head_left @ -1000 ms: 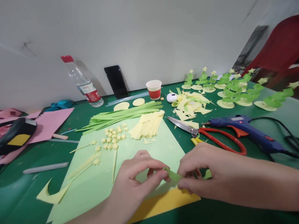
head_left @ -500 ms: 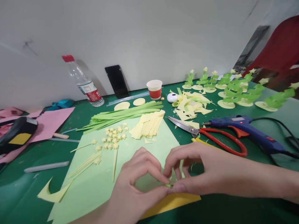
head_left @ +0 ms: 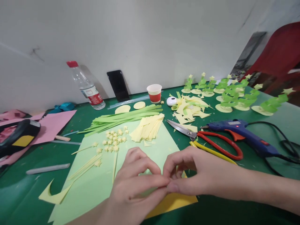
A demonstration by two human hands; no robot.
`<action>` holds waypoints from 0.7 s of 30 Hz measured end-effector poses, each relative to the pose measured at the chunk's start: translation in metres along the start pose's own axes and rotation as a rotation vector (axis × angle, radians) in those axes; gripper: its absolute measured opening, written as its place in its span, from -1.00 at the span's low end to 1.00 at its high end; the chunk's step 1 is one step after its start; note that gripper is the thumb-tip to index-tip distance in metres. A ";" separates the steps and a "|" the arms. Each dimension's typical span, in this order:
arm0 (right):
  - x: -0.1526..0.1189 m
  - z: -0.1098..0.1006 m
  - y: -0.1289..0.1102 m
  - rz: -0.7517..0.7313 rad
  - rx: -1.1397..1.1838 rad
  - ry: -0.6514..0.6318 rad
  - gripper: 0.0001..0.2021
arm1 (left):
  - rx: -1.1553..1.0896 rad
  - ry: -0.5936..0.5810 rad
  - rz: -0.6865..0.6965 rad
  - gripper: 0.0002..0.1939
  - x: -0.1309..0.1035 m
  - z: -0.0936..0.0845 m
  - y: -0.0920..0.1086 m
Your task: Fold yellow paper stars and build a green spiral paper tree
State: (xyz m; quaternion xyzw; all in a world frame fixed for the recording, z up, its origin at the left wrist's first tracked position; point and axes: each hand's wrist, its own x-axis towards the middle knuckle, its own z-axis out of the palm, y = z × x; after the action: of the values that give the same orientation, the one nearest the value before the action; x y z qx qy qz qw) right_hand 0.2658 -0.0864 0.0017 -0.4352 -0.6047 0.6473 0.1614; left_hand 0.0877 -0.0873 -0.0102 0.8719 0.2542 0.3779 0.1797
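Observation:
My left hand [head_left: 137, 186] and my right hand [head_left: 199, 176] meet fingertip to fingertip over the front of a pale green paper sheet [head_left: 91, 193]. Both are closed in a pinch. The small green paper piece glimpsed between them a moment ago is now hidden by the fingers. Beneath the hands, a yellow sheet [head_left: 174, 204] sticks out. Left of them, several folded paper stars [head_left: 114, 140] and thin paper sticks [head_left: 85, 165] lie on the sheet. Behind are pale yellow strips [head_left: 147, 128] and long green paper strips [head_left: 126, 115].
Red-handled scissors [head_left: 217, 143] and a blue glue gun [head_left: 241, 134] with its cord lie right. Green spiral paper plants [head_left: 225, 101] stand behind them, near paper scraps [head_left: 191, 107]. A paper cup [head_left: 154, 93], phone [head_left: 118, 86] and bottle [head_left: 90, 90] stand along the wall. A tape measure [head_left: 20, 137] is left.
The fingertips have drawn closer together, and the green piece between them no longer shows. My right hand has shifted slightly left. The whole view has tilted a little.

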 end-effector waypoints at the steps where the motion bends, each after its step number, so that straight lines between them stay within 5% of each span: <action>1: 0.000 0.000 0.000 -0.016 -0.008 0.010 -0.86 | 0.000 0.000 -0.001 -0.86 0.001 0.000 0.001; 21: -0.003 -0.006 0.001 -0.292 0.055 0.062 -0.91 | -0.191 0.076 -0.168 -0.75 0.024 0.002 0.006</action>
State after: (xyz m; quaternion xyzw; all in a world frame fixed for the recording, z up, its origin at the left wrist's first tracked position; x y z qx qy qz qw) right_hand 0.2727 -0.0853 0.0023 -0.3577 -0.6383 0.6194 0.2844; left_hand 0.1047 -0.0786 0.0055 0.8117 0.2957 0.4166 0.2830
